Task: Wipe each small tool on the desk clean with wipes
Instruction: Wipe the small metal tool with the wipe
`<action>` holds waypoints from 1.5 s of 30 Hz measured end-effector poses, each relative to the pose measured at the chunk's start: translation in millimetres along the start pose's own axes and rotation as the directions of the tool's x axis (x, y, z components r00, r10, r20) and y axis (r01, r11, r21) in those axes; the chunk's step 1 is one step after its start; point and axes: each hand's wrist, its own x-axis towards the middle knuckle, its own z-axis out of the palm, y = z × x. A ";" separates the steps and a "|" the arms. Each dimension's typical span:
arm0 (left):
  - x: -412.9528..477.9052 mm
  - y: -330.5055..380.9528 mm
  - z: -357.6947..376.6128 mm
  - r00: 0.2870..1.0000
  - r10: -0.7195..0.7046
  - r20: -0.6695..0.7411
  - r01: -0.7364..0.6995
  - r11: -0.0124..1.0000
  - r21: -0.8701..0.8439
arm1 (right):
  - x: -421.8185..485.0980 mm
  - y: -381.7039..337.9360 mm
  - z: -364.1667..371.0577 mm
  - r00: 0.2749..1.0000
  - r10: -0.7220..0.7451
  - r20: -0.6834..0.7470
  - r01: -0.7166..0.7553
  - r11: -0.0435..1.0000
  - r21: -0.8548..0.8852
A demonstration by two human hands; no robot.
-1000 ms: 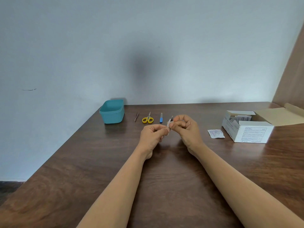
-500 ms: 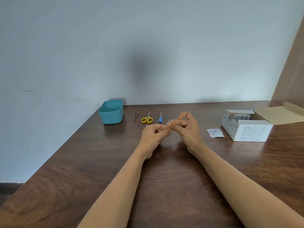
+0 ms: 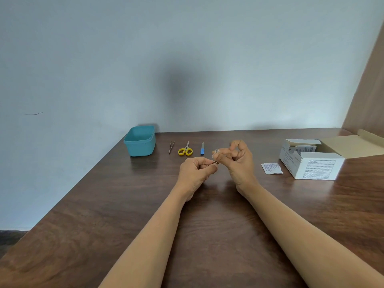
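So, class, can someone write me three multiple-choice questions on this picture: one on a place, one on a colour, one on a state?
1. Where does the teal tub stand?
A. At the far left of the desk, left of the tweezers
B. At the near edge
C. On the floor

2. What colour are the handles of the scissors?
A. Red
B. Yellow
C. Green

3. The cardboard box is:
A. Sealed
B. Open, its flap folded back
C. Crushed flat

Answers:
1. A, since the tub sits by the wall with the tweezers to its right.
2. B, since both finger loops are yellow.
3. B, since sachets show inside its open top.
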 end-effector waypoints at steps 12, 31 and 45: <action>-0.8 1.9 -2.5 1.000 -0.012 0.019 0.012 1.000 0.000 | -2.5 -3.4 0.6 0.990 0.010 0.139 -0.008 1.000 -0.012; -2.3 2.7 -1.0 0.999 -0.030 -0.010 0.029 0.994 -0.109 | 4.0 -1.0 -4.3 0.968 0.137 -0.209 -0.109 0.984 0.139; 2.4 -1.8 -4.6 0.998 -0.029 -0.051 0.017 0.972 -0.236 | 2.4 -0.3 -1.4 0.960 0.263 -0.091 -0.259 0.964 0.061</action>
